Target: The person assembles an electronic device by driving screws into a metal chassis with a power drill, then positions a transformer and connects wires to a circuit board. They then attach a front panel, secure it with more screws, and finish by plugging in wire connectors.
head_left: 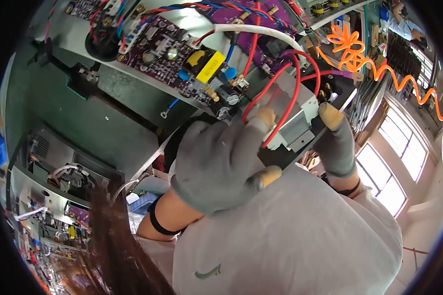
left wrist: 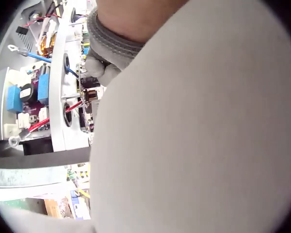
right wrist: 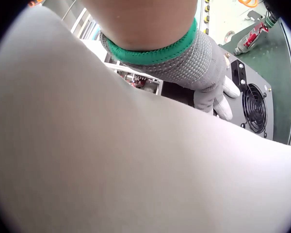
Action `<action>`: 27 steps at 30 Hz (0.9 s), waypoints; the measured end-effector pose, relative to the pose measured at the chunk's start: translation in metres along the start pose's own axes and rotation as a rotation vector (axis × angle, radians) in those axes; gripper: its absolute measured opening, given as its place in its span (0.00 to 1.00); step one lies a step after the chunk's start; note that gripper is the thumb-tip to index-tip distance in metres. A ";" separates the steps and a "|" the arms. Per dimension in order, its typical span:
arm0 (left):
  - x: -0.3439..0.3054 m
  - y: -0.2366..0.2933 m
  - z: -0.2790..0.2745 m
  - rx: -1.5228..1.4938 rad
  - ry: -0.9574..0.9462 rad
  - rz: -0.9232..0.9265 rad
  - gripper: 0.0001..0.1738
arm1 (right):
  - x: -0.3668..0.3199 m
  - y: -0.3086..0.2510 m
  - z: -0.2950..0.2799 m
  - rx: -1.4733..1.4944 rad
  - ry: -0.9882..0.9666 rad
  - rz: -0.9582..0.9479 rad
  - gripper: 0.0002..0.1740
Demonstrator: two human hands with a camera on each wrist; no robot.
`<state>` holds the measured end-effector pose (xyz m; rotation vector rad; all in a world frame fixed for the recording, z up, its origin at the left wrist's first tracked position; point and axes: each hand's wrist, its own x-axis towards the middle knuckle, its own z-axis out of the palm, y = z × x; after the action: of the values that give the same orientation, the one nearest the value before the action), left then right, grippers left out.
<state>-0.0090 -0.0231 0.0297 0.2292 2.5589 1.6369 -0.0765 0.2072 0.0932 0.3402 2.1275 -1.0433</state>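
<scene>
Head view shows the left hand [head_left: 216, 160] in a matte knit glove, a pale fingertip at the angular sheet-metal box [head_left: 300, 123], which sits beneath looping, glossy red wires [head_left: 297, 88] and beside a component-studded board [head_left: 157, 51]; whether that hand grips anything cannot be told. Gloved alike, the right hand [head_left: 337, 147] grips a flat grey panel [right wrist: 252, 77], pale fingers lying along its face near a round, ringed fan [right wrist: 255, 108].

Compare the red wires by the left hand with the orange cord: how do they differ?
The red wires bend in smooth arcs, while the orange cord is twisted into coils. The red wires loop over a grey metal part near the left hand; the orange cord stretches across the background, beyond the right hand. Both are long, thin and brightly coloured.
</scene>
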 end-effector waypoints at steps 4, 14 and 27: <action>-0.019 -0.012 0.014 -0.346 0.047 -0.102 0.51 | 0.003 -0.055 -0.033 -0.534 0.022 0.151 0.18; -0.034 -0.013 0.044 -0.636 -0.145 -0.698 0.24 | 0.040 -0.127 0.010 -1.053 -0.321 -0.785 0.16; -0.031 -0.007 0.139 -1.480 -0.103 -0.313 0.23 | 0.075 -0.143 0.024 -1.318 -0.940 -0.951 0.22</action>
<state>0.0432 0.0923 -0.0349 -0.1991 0.7199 2.6342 -0.1906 0.0918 0.1127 -1.5530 1.5397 0.0642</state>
